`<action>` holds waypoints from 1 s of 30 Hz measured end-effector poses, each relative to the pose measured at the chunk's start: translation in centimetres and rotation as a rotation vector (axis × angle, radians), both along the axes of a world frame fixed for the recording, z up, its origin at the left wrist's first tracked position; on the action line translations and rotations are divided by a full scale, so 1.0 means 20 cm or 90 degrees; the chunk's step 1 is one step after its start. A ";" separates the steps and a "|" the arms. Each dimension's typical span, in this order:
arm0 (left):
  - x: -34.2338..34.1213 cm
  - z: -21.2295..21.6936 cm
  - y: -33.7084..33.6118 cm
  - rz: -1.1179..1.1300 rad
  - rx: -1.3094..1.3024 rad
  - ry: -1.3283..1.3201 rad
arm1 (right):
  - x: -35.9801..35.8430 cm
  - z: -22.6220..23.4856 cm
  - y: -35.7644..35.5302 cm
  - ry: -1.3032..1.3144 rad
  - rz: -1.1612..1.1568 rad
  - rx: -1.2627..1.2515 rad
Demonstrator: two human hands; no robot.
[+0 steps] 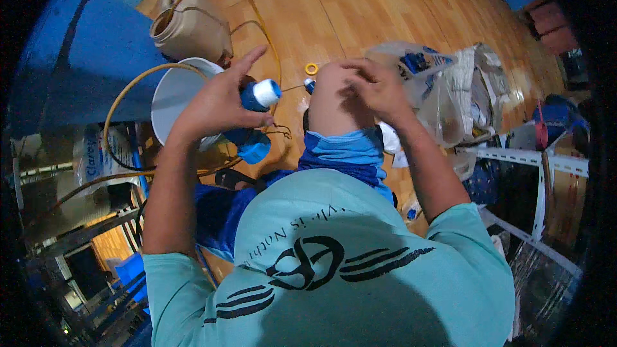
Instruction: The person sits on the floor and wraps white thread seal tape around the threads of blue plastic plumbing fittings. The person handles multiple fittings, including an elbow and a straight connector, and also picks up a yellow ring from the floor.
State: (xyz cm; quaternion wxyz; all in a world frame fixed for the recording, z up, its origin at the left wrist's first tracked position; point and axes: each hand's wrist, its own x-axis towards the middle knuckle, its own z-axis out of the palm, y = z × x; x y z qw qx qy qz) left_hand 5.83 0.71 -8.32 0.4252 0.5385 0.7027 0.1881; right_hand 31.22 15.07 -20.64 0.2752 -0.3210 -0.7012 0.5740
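Observation:
My left hand [215,99] is over the white bucket's right side, its thumb and index finger stretched apart. Between them sits a blue piece with a white round end [263,94], apparently held by the other fingers, which are hidden. Just below the thumb a lighter blue part [254,148] shows; I cannot tell whether it belongs to the same piece. My right hand [379,90] hovers at or rests on my bare right knee, fingers loosely bent and apart, holding nothing visible. Beyond the knee lie a yellow ring [311,69] and a small blue-and-white piece [310,85] on the floor.
A white bucket [168,99] stands at left, a beige jerrycan [202,35] behind it. A yellowish hose [270,32] loops around both. Clear plastic bags [443,103] and a white sack [488,77] lie at right, near a white metal frame [540,159]. Blue panelling [83,58] borders the left.

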 end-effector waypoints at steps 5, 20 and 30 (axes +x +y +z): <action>-0.03 0.02 -0.06 -0.056 0.056 -0.162 | -0.39 0.39 -0.20 0.141 0.260 0.547; -0.05 0.02 -0.24 0.170 0.312 0.246 | -0.71 0.49 -0.22 0.160 0.133 0.415; -0.18 -0.38 -0.34 0.251 0.207 -0.444 | -0.65 0.73 -0.15 0.151 0.159 0.683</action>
